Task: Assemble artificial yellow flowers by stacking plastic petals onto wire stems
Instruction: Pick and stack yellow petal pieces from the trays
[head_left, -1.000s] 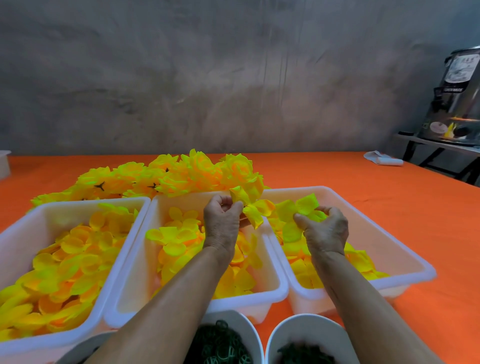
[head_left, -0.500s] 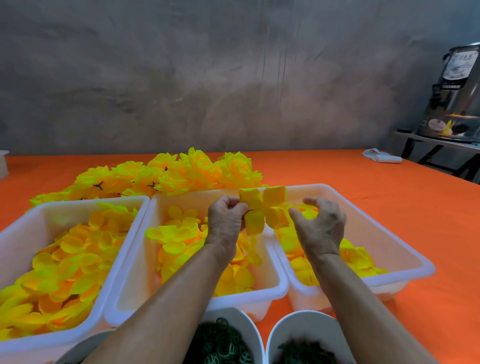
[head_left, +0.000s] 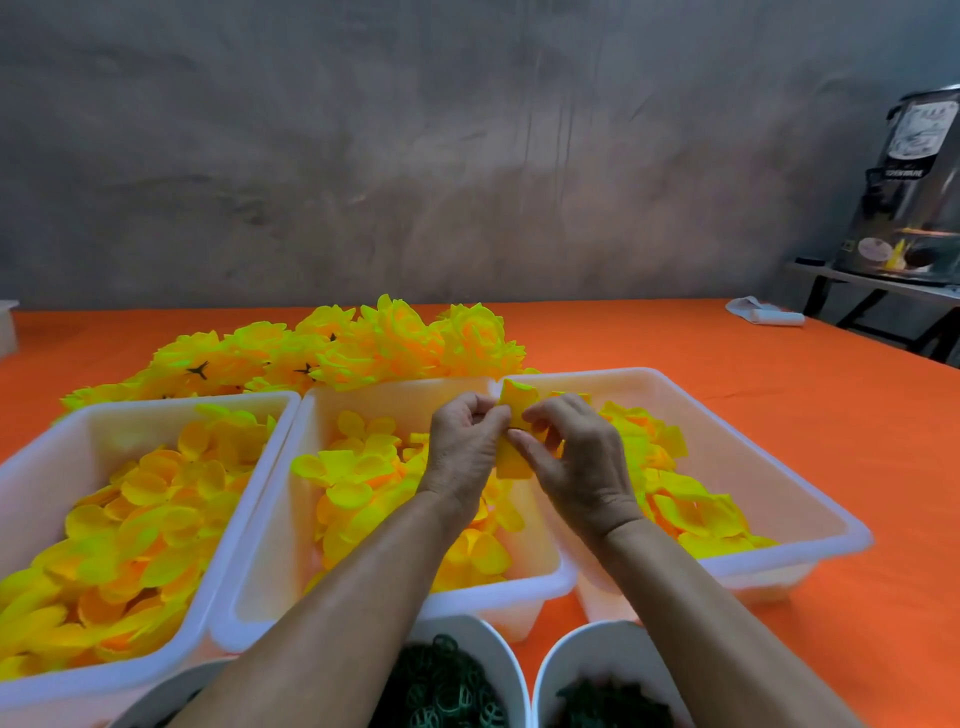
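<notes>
A yellow petal piece (head_left: 515, 405) is pinched between my left hand (head_left: 462, 447) and my right hand (head_left: 571, 457), above the gap between the middle tub (head_left: 395, 395) and the right tub (head_left: 779, 493). Both hands' fingers close on it; its lower lobe (head_left: 511, 465) hangs between the palms. No wire stem can be made out. Loose yellow petals fill the left tub (head_left: 135, 415), the middle tub and the right tub. A heap of finished yellow flowers (head_left: 363, 348) lies behind the tubs.
Two white bowls (head_left: 498, 644) (head_left: 582, 649) with dark green parts stand at the near edge under my forearms. An orange cloth (head_left: 779, 374) covers the table. A white roll (head_left: 763, 314) lies far right; a metal urn (head_left: 914, 187) stands on a side stand.
My right hand has left the right tub and closed in on my left hand. The petal piece, spread wide a moment ago, is now gathered tight between both hands' fingers.
</notes>
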